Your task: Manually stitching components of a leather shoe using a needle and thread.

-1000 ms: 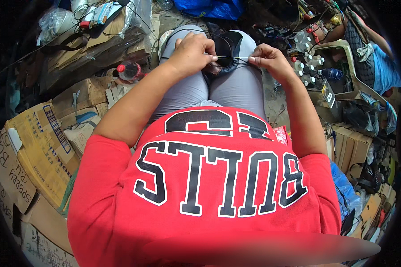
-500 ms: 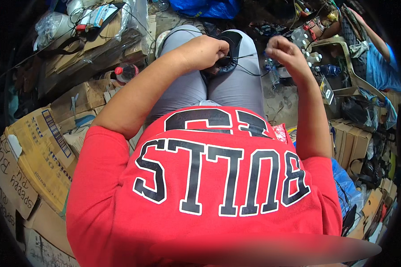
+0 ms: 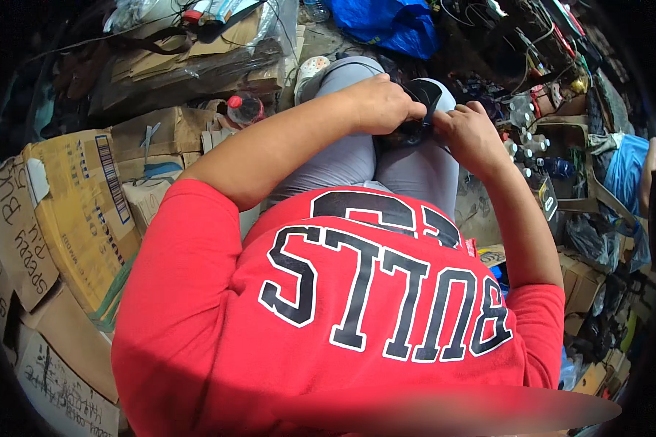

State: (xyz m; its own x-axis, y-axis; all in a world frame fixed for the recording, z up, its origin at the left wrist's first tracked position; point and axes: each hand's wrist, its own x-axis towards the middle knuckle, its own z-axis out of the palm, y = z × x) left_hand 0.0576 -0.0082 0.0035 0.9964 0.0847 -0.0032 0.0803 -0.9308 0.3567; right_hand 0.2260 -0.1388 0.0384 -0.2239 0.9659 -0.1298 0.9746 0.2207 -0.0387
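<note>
A black, shoe-like piece (image 3: 424, 93) rests on my grey-trousered knees, partly hidden by my fingers. My left hand (image 3: 386, 104) is closed at its left side, fingers curled against it. My right hand (image 3: 472, 135) is closed in a pinch at its right side, close to the left fingertips. A thin dark thread (image 3: 444, 147) hangs in a curve below the right fingers. How deep the fingertips sit in the piece is hidden.
Flattened cardboard boxes (image 3: 80, 211) lie on the left. A red-capped bottle (image 3: 245, 109) stands beside my left forearm. Ahead is a blue plastic bag (image 3: 386, 25). To the right are several small white-capped bottles (image 3: 536, 142) and a plastic chair frame (image 3: 598, 193).
My right hand has come in from the right to meet the left at the black piece. The thread that stretched between them is now slack. The view has shifted, moving the scene rightward.
</note>
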